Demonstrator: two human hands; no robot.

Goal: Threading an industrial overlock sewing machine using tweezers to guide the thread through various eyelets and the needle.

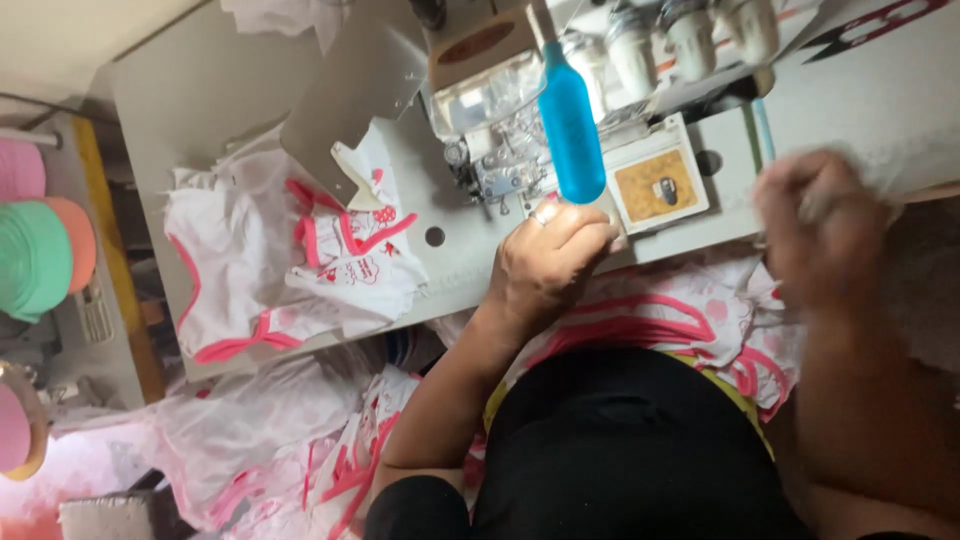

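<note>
bench: pale grey sewing bench (200, 90) in front of you, w/ a small round hole (434, 236) in the top near the front edge.
machine: overlock sewing machine (520, 130) sits on the bench, centre-right; metal parts + thread cones at the back.
panel: beige plate w/ orange-brown square (655, 185) set into the bench, just right of the machine.
garments: pile of white garments w/ pink trim (290, 270) lies on the bench, left of the machine; edge hangs over the front.
cover: grey flap (345, 95) tilted over the pile's top.
your left hand (548, 262): rests at the bench front edge, by the machine.
</note>
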